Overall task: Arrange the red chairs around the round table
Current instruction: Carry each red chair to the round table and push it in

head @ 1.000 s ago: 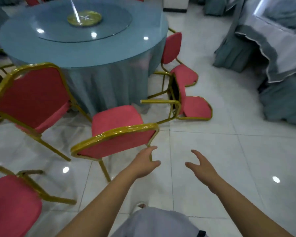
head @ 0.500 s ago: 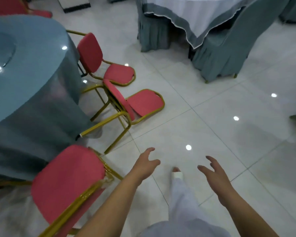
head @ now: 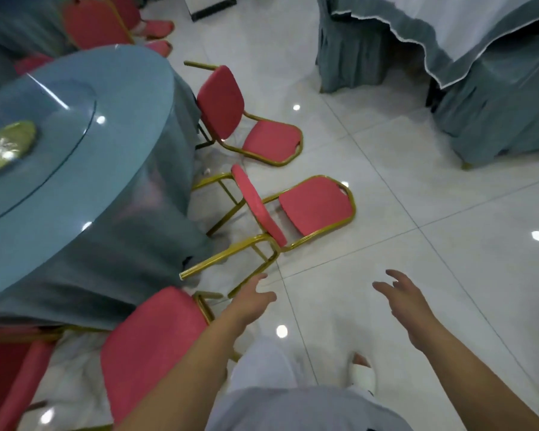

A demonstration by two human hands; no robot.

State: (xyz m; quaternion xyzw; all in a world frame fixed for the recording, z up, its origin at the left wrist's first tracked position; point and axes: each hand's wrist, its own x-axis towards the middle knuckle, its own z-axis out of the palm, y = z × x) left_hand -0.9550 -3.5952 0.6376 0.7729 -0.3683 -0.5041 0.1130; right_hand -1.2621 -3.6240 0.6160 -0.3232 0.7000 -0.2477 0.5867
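Both outstretched: left hand point(head: 252, 298), right hand point(head: 408, 303) (fingers point(head: 385, 289) spread).

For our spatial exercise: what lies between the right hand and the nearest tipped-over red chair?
Bare white floor tiles only, from right hand to tipped-over chair; head view shows it.

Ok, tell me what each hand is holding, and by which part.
Nothing. The left hand and right hand are both open; neither grips the tipped chair.

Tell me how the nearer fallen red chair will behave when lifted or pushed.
The nearer fallen chair likely stays rigid: its frame looks like thin gold metal tubing. It is probably light for its size, with only slim pads. On the glossy tiled floor its legs may slide when it is pushed.
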